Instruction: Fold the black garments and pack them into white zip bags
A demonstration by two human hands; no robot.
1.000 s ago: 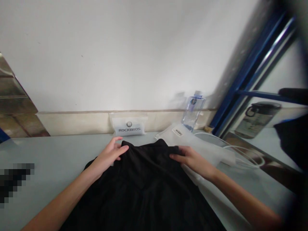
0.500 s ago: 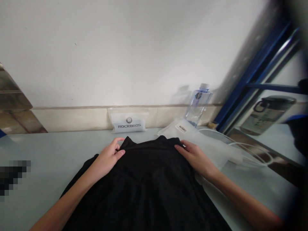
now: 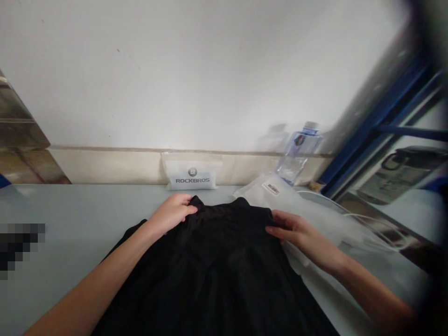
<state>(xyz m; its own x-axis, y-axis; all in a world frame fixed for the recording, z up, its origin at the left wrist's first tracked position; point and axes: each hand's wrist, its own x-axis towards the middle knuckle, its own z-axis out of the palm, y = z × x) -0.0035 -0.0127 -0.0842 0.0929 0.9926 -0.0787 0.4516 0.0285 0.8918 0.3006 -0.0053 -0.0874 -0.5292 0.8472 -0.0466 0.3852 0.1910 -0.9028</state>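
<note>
A black cloth garment [image 3: 224,266] lies spread over the table, running down past the bottom of the view; its exact kind does not show. At its far left corner, my left hand [image 3: 173,213] pinches the edge between thumb and fingers. My right hand [image 3: 297,231] grips the far right edge, thumb on top and the fingers partly behind the cloth. Between the two hands the far edge is uneven, with a small raised bump. Folds cross the dark fabric.
Against the wall stands a white ROCKBROS pouch [image 3: 192,172]. A clear bottle [image 3: 297,154], a translucent bag with a barcode label [image 3: 290,196] and a white cable [image 3: 376,226] are at the right. Beyond the blue frame [image 3: 364,126] is a dark-lidded jug [image 3: 395,177].
My left hand has shifted slightly right and up with the cloth's corner. My right hand has slid a little right and down along the edge. The camera view has turned slightly.
</note>
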